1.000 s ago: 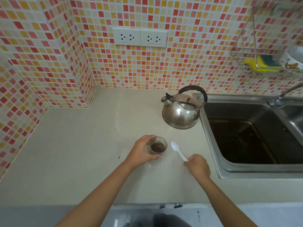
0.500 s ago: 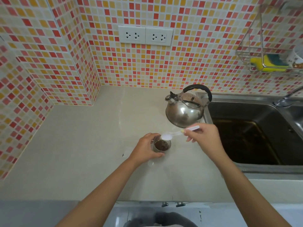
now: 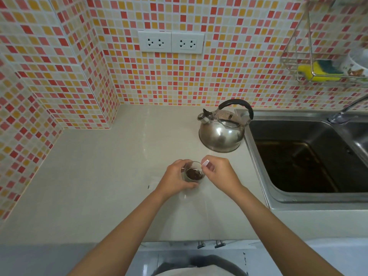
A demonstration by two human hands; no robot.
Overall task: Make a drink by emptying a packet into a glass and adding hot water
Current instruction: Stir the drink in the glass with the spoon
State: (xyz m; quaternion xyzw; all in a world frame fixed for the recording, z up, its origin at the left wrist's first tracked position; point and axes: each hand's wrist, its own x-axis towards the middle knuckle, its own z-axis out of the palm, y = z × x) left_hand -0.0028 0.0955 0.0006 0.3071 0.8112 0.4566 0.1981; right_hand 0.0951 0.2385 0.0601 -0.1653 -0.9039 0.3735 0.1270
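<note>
A small clear glass (image 3: 192, 172) with dark brown contents stands on the pale counter (image 3: 103, 176). My left hand (image 3: 175, 179) wraps around its left side. My right hand (image 3: 220, 172) holds a white plastic spoon (image 3: 205, 162) by the handle, almost upright, with its bowl down inside the glass and mostly hidden. A steel kettle (image 3: 222, 132) with a black handle sits behind the glass, beside the sink. No packet is in view.
A steel sink (image 3: 310, 156) lies to the right, with a tap (image 3: 346, 110) at its far corner. A wire rack (image 3: 318, 62) on the tiled wall holds a yellow sponge. Two sockets (image 3: 171, 41) sit on the back wall.
My right hand picked the spoon up from the counter, carried it over the glass and tipped it down into the glass. My left hand stayed on the glass.
</note>
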